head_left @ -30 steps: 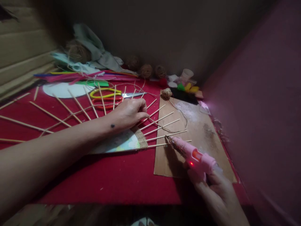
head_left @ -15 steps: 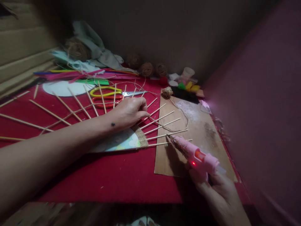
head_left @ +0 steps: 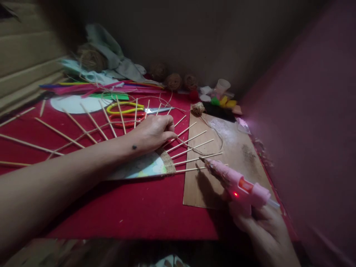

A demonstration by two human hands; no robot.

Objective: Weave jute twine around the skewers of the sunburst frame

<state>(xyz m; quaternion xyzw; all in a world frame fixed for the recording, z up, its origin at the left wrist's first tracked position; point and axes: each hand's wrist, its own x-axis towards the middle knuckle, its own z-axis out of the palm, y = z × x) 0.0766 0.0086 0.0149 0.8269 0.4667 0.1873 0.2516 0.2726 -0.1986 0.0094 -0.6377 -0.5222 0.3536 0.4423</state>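
Note:
A half-round base (head_left: 147,165) with a pale patterned face and a woven twine rim (head_left: 168,163) lies on the red tabletop. Thin wooden sticks (head_left: 191,140) fan out from it. My left hand (head_left: 157,129) is closed above the sticks, pinching a length of twine (head_left: 198,151) that crosses them and loops back to a small ball (head_left: 198,108). In my right hand (head_left: 263,222) is a pink glue gun (head_left: 239,181) with its red light lit. Its nozzle sits close to the ends of the lowest sticks; whether it touches them I cannot tell. My left forearm hides part of the base.
Scissors (head_left: 125,108) with yellow and orange handles lie behind my left hand. A brown board (head_left: 236,159) is under the stick ends at right. Twine balls (head_left: 174,81), pipe cleaners (head_left: 105,88) and a clear cup (head_left: 222,86) line the back. A pink wall (head_left: 311,141) borders the right.
The glue gun has moved slightly right, away from the sticks, and the clear glue stick at its back now shows more. My left hand has stayed in place with the twine.

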